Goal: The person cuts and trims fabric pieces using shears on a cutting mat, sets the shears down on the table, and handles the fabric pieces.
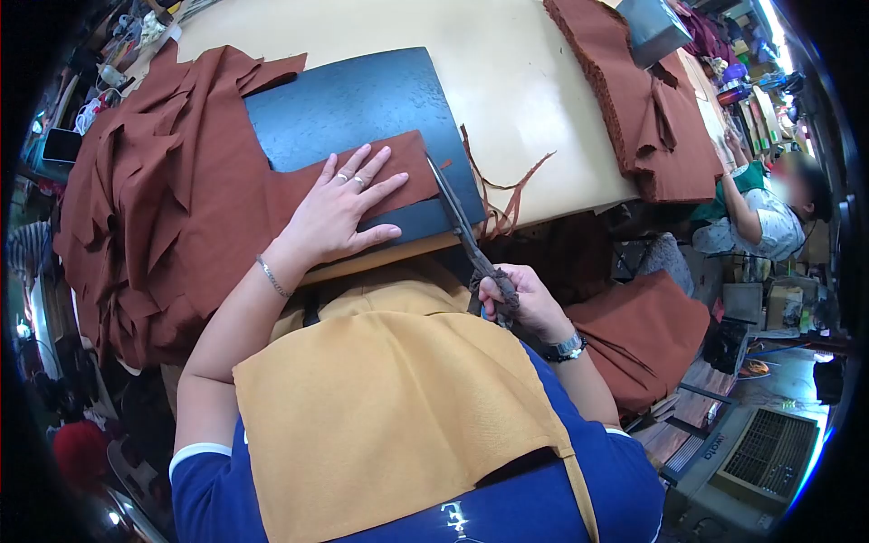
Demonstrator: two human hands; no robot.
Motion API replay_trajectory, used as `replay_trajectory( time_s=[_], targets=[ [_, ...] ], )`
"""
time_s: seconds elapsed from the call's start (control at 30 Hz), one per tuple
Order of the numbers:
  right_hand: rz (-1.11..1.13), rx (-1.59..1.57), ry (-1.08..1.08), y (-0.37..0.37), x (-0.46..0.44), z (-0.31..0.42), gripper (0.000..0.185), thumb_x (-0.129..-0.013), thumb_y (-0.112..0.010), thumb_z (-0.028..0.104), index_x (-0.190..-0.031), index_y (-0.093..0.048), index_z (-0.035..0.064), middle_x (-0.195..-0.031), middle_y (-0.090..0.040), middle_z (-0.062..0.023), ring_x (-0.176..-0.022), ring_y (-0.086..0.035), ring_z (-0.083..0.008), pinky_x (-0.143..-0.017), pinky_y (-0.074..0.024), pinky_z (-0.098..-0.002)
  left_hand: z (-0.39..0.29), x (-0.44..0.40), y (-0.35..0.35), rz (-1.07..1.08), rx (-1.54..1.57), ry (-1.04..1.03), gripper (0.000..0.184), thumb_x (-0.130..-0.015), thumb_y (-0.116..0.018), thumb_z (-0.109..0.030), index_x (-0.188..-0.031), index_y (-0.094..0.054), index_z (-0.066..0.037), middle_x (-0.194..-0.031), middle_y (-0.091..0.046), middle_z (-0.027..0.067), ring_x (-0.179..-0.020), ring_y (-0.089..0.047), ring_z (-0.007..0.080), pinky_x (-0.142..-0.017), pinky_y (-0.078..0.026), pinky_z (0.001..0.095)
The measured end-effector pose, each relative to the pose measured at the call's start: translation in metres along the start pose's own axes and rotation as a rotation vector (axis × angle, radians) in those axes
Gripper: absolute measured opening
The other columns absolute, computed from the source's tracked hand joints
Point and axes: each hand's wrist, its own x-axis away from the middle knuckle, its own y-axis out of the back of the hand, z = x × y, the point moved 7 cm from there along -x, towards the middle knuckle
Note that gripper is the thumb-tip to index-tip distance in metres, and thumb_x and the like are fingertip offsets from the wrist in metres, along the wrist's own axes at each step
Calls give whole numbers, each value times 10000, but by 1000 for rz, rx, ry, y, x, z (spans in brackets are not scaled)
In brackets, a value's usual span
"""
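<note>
My left hand (339, 204) lies flat, fingers spread, on a reddish-brown leather piece (407, 163). That piece rests on a dark cutting mat (362, 100) and runs left toward a large heap of the same leather (172, 199). In my right hand (529, 303) is a pair of long scissors (462, 217) with wrapped handles. Its blades point away from me along the right end of the leather piece; I cannot tell how far apart they are. Thin brown offcuts (516, 195) curl just right of the blades.
More brown leather (625, 109) lies at the table's right, under a grey metal block (652, 32). Below the table edge sits another leather stack (643, 335). A co-worker (751, 208) is at the far right. An appliance with a grille (769, 448) stands lower right.
</note>
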Motion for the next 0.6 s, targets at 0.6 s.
replay_trajectory(
  time_s=[0.6],
  targets=[
    [0, -55, -7, 1, -5, -4, 234, -911, -618, 274, -869, -590, 45, -659, -599, -17, -559, -573, -96, -527, -453, -223, -14, 4, -1, 48, 40, -49, 749, -821, -480, -666, -1415, -396, -217, -1528, -238, 110, -1416, -178, 332, -1118, -130, 571]
  ],
)
